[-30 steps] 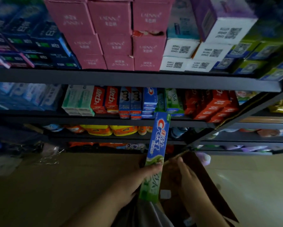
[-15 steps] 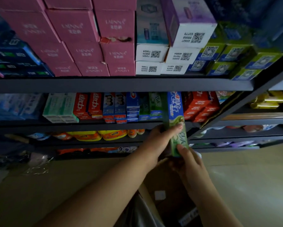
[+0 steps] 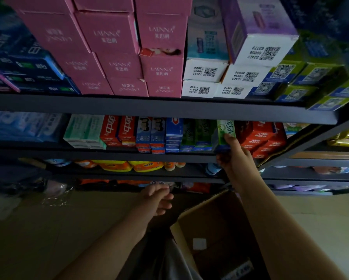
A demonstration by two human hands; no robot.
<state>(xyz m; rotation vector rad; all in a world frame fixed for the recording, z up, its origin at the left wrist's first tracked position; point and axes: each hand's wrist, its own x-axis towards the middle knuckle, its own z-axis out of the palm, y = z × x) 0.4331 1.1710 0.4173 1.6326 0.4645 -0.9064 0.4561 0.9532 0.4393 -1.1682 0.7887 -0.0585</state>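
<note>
A green and blue toothpaste box (image 3: 224, 134) is partly pushed into the middle shelf (image 3: 109, 153), between other green boxes (image 3: 195, 134) and red boxes (image 3: 258, 138). My right hand (image 3: 235, 156) grips the box's near end, thumb on its front face. My left hand (image 3: 157, 199) hangs lower, in front of the bottom shelves, with loosely curled fingers and nothing in it.
An open brown cardboard carton (image 3: 216, 229) sits on the floor below my arms. The top shelf carries pink boxes (image 3: 109, 37), white boxes with QR codes (image 3: 205, 71) and green-blue boxes (image 3: 298, 77). Orange and yellow bottles (image 3: 129, 165) lie on the shelf below.
My left hand let go of the toothpaste box and dropped down. My right hand carried the box up and slid it into the middle shelf row.
</note>
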